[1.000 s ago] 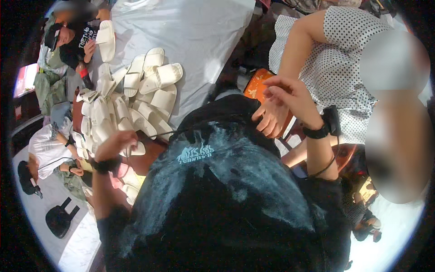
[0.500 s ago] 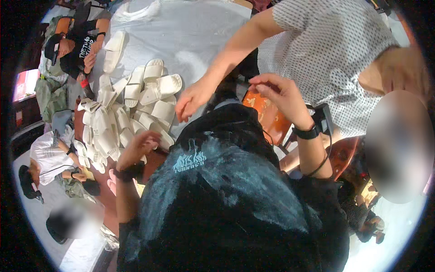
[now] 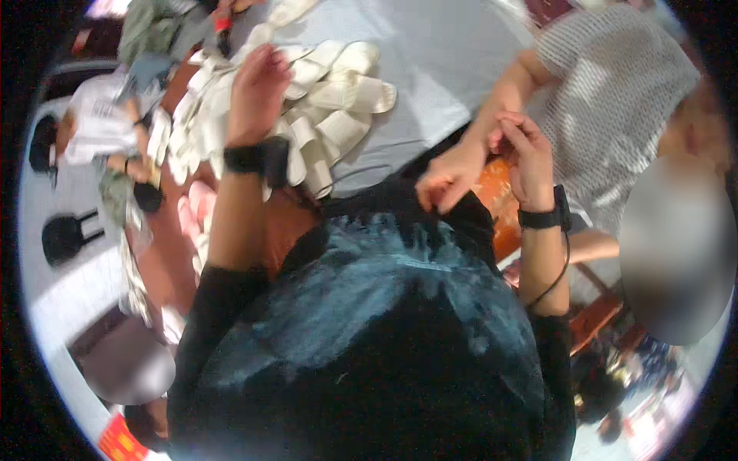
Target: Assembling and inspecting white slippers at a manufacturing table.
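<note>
up at the grey table (image 3: 453, 69), the person's left hand (image 3: 257, 88) reaches over the heap of pale slippers (image 3: 330, 115), fingers bent loosely down onto the pile, though i cannot tell whether they grasp one. the right hand (image 3: 526, 154) is raised beside an orange stool (image 3: 496, 203), fingers curled, seemingly holding nothing. a co-worker's hand (image 3: 446, 180), from a dotted sleeve, hangs just beside it, loosely clenched. both wrists wear black bands.
</note>
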Tool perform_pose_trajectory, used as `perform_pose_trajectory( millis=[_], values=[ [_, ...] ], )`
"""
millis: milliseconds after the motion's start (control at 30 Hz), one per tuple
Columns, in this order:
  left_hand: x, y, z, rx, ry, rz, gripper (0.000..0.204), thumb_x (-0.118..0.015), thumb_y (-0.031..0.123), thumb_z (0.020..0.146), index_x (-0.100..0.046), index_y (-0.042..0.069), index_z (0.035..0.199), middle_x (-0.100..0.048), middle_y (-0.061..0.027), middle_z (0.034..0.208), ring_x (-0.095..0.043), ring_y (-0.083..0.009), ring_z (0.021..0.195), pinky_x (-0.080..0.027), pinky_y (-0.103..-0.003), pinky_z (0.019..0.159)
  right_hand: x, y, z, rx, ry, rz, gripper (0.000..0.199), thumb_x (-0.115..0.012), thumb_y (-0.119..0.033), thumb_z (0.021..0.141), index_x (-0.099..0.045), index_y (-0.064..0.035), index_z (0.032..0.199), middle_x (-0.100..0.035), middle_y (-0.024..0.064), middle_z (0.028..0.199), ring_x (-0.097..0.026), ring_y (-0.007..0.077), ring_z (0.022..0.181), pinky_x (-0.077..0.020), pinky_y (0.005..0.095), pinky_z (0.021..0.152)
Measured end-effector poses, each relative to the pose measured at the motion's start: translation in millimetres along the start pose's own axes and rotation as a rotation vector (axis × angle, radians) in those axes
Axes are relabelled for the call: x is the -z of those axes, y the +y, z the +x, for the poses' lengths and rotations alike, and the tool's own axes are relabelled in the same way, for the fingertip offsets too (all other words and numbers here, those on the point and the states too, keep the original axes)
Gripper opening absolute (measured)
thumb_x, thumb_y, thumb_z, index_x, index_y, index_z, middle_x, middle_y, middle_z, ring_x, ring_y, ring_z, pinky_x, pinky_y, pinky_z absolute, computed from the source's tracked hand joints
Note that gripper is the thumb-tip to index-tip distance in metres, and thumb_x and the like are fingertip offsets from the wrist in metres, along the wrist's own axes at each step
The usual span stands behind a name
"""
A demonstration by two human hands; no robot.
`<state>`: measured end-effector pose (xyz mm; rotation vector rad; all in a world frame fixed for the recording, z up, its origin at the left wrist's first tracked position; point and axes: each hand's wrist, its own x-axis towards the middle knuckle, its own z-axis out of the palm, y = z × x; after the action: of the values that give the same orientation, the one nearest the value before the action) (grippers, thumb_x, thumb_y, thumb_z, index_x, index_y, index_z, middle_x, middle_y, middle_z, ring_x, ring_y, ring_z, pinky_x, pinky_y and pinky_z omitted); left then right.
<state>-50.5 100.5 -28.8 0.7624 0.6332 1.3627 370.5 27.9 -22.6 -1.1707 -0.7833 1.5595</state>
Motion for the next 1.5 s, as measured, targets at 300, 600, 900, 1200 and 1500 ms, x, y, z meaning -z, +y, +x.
perform_pose_trajectory(
  millis=[300, 600, 900, 1200, 1500],
  values=[
    [45.9, 43.6, -25.6, -0.222, 0.099, 0.027, 0.015, -0.056, 0.013, 0.092, -0.06, 0.0, 0.098, -0.062, -0.0108, 0.096, -0.057, -0.0234, 0.09, -0.046, -0.037, 0.088, -10.7, -10.7, 33.8, -0.011, -0.199, -0.035, 0.017, -0.056, -0.01, 0.094, -0.062, -0.0004, 0.107, -0.062, 0.0051, 0.08, -0.058, 0.0123, 0.07, -0.0469, 0.0229, 0.064],
    [85.4, 148.0, -182.7, -0.209, 0.351, -0.056, 0.015, -0.05, 0.013, 0.095, -0.059, 0.001, 0.097, -0.058, -0.0044, 0.081, -0.055, -0.0143, 0.087, -0.043, -0.029, 0.084, -33.5, -10.7, 34.8, -0.016, -0.265, 0.04, 0.031, -0.054, -0.013, 0.094, -0.054, -0.0006, 0.123, -0.066, 0.0136, 0.1, -0.063, 0.0208, 0.089, -0.0508, 0.032, 0.08],
    [-5.6, 7.8, -196.1, 0.226, 0.418, 1.058, 0.029, -0.06, 0.013, 0.091, -0.06, -0.001, 0.117, -0.067, -0.0056, 0.099, -0.061, -0.0129, 0.096, -0.047, -0.028, 0.088, -90.6, 24.2, 61.5, -0.297, -0.464, 0.448, 0.025, -0.052, -0.017, 0.096, -0.053, -0.0047, 0.118, -0.067, 0.012, 0.093, -0.066, 0.0205, 0.085, -0.0548, 0.0312, 0.074],
    [6.8, 35.2, -222.2, -0.152, 0.709, 0.757, 0.033, -0.058, 0.013, 0.094, -0.054, 0.0, 0.123, -0.065, -0.0081, 0.105, -0.061, -0.0157, 0.098, -0.048, -0.028, 0.089, -120.9, 24.4, 27.8, 0.64, -0.715, -0.784, 0.018, -0.06, -0.008, 0.082, -0.059, -0.0072, 0.099, -0.065, 0.0069, 0.083, -0.063, 0.021, 0.079, -0.0511, 0.0338, 0.066],
    [-100.5, 11.1, -140.5, -0.042, 0.284, 0.868, 0.032, -0.063, 0.011, 0.086, -0.06, 0.0, 0.116, -0.061, -0.0051, 0.113, -0.056, -0.015, 0.105, -0.041, -0.03, 0.095, -149.4, 31.1, 17.6, 1.294, -1.011, -1.619, 0.033, -0.063, -0.015, 0.063, -0.06, -0.0089, 0.095, -0.062, 0.0048, 0.092, -0.056, 0.0227, 0.097, -0.0462, 0.0341, 0.082]
  ],
)
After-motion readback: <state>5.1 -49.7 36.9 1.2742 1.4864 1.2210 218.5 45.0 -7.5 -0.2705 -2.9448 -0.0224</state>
